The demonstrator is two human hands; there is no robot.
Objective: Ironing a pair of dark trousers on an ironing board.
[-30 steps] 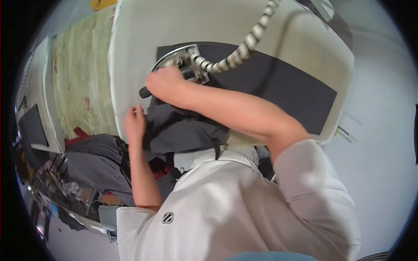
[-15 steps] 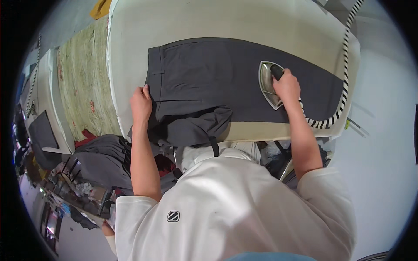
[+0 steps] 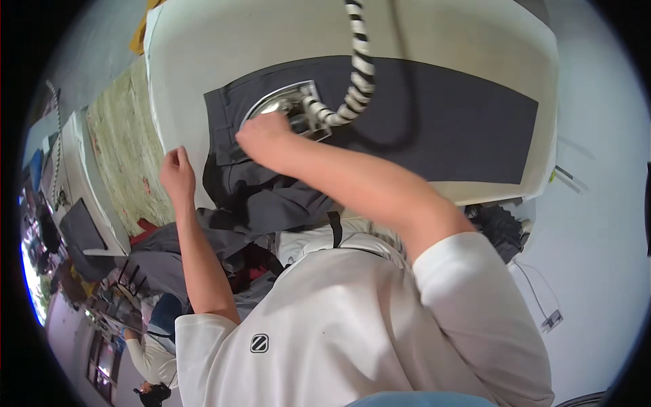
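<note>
Dark grey trousers [image 3: 447,122] lie on the pale padded ironing table, waistband toward the left and one leg stretched flat to the right. My right hand [image 3: 266,139] is closed around the grip of a steam iron [image 3: 319,125], which is over the upper part of the trousers near the waistband. The hand and wrist hide part of the iron. Its black-and-white striped hose [image 3: 361,74] rises toward the far edge. My left hand [image 3: 178,175], fingers curled together with nothing visible in them, is just left of the waistband, apart from the cloth. Bunched trouser fabric [image 3: 271,203] gathers at the near edge.
The ironing table [image 3: 271,34] fills the middle. Left of it are a worn greenish board [image 3: 122,129] and another table with a dark folded cloth [image 3: 83,224]. More dark garments [image 3: 159,261] hang at the near left. Another person [image 3: 152,359] is at the lower left.
My right hand has swung the iron left from the trouser leg to the waistband area, and the hose came along. My left hand has let go of the waistband and moved left.
</note>
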